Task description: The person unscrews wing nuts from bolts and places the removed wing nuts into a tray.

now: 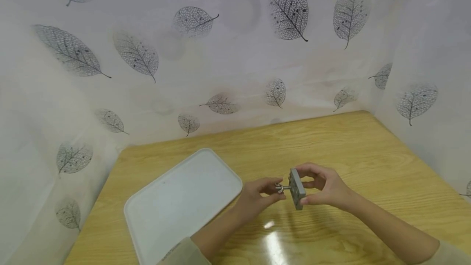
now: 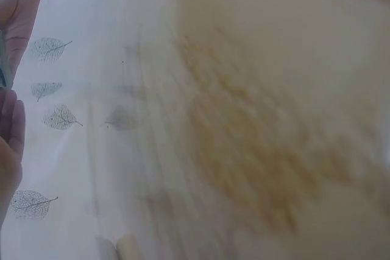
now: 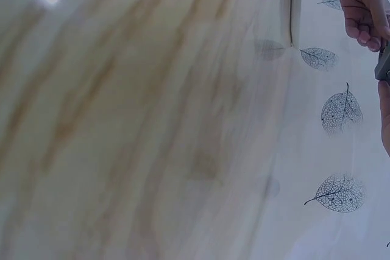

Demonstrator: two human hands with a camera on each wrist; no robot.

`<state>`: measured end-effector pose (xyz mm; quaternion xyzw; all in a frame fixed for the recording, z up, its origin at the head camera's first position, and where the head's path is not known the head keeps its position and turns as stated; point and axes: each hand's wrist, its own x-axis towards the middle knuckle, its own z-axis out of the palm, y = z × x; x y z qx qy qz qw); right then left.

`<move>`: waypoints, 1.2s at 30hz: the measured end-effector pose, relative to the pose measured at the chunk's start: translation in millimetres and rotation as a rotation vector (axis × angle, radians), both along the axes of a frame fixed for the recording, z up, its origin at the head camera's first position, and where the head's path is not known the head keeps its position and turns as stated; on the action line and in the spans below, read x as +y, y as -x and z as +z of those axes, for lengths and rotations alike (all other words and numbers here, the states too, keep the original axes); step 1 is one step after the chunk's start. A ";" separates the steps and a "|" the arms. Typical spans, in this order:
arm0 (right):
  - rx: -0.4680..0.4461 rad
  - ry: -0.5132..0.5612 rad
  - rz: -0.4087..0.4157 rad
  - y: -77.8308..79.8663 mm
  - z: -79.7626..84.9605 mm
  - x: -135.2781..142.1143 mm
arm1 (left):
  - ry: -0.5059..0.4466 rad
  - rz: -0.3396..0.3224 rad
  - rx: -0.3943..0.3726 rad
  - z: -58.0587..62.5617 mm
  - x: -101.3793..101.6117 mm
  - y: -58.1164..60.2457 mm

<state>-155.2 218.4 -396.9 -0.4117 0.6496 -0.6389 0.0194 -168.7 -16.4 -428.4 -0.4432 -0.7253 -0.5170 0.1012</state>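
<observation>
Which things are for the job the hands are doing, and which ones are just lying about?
Seem part of the job:
- gray block, held by the right hand
- small metal piece, pinched by the left hand

Just around, it seems:
- white tray, held by neither hand
- wood-grained table
- leaf-patterned sheet

one left hand (image 1: 252,198), one right hand (image 1: 330,188), one block (image 1: 297,190), one rod (image 1: 287,187), one tray (image 1: 184,199) at left, one table (image 1: 368,162), two sleeves (image 1: 185,253) at the near edge, at least sixteen leaf prints (image 1: 290,9) at far, left and right
</observation>
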 end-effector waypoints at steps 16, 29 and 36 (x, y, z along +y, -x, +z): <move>-0.057 -0.048 -0.054 -0.3 -2.0 3.0 | 0.028 0.039 -0.134 2.1 -1.0 -2.3; -0.043 -0.040 -0.040 0.7 -2.1 4.6 | -0.028 0.058 0.063 3.1 2.0 -0.8; -0.055 -0.045 -0.049 -0.2 -2.6 5.5 | -0.017 0.052 0.040 1.1 2.5 -1.6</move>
